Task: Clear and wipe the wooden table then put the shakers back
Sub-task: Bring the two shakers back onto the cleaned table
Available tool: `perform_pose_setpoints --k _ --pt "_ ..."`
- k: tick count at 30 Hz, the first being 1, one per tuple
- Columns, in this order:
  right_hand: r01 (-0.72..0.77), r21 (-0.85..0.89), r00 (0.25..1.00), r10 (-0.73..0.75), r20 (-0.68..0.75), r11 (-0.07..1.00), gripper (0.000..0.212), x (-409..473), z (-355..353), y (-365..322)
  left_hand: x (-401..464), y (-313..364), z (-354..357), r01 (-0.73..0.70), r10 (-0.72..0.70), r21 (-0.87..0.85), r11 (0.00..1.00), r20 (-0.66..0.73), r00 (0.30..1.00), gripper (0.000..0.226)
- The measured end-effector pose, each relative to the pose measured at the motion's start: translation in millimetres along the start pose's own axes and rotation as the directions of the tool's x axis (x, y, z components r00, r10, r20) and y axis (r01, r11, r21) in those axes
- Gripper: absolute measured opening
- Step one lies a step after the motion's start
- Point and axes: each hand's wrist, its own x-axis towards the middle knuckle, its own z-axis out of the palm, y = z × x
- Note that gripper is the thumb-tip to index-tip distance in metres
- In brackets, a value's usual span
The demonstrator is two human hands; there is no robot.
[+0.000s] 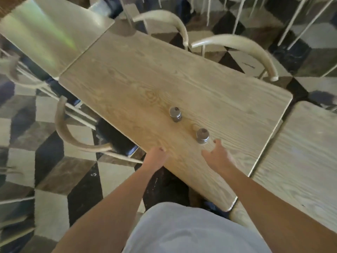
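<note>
Two small glass shakers with metal caps stand upright on the wooden table [145, 73]. The far shaker [175, 114] is near the table's middle; the near shaker [202, 136] stands closer to me. My right hand [218, 156] hovers just short of the near shaker, fingers spread and relaxed, holding nothing. My left hand [156, 157] lies at the table's near edge with its fingertips on the wood, also holding nothing. No cloth is in view.
A second wooden table [306, 154] adjoins on the right and a pale one [49, 33] at the far left. Curved-back chairs [73, 136] [237, 44] flank the table on both sides. The floor is patterned in dark and light tiles.
</note>
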Motion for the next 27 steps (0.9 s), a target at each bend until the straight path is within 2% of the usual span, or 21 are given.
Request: perform_pose_setpoints --k 1,2,3,5,8,12,15,19,23,27 --pt "-0.013 0.015 0.999 0.014 -0.046 1.000 0.066 4 -3 -9 16 18 -11 -0.010 0.010 -0.033 0.999 -0.003 1.000 0.037" --pt "-0.033 0.024 0.996 0.035 -0.083 0.999 0.067 7 -7 -17 31 35 -19 -0.058 0.058 0.047 0.997 0.003 0.998 0.045" --pt "-0.061 0.026 0.992 0.063 -0.108 0.998 0.069 9 -10 -23 43 50 -27 -0.077 0.077 0.052 0.996 -0.008 0.997 0.050" --pt "-0.132 0.022 0.983 0.134 -0.126 0.991 0.073 14 -11 -34 66 76 -38 -0.083 0.083 0.035 0.996 -0.001 0.997 0.051" --pt "-0.229 0.010 0.965 0.228 -0.128 0.973 0.073 23 -6 -48 90 103 -44 -0.184 0.186 0.058 0.981 -0.026 0.982 0.052" --pt "-0.326 0.063 0.932 0.332 -0.147 0.943 0.071 29 13 -62 120 112 -49 -0.273 0.258 0.261 0.926 0.093 0.962 0.070" --pt "-0.363 0.114 0.912 0.378 -0.159 0.925 0.060 33 27 -75 137 109 -53 -0.350 0.287 0.417 0.839 0.209 0.935 0.053" --pt "-0.401 0.154 0.890 0.424 -0.167 0.903 0.049 35 37 -85 149 94 -59 -0.429 0.317 0.415 0.802 0.314 0.895 0.039" --pt "-0.478 0.161 0.854 0.500 -0.146 0.864 0.036 13 39 -57 155 85 -51 -0.439 0.362 0.281 0.853 0.287 0.887 0.033" --pt "-0.594 0.232 0.739 0.637 -0.220 0.770 0.042 -32 46 -15 158 88 -40 -0.445 0.374 0.299 0.844 0.267 0.888 0.035"
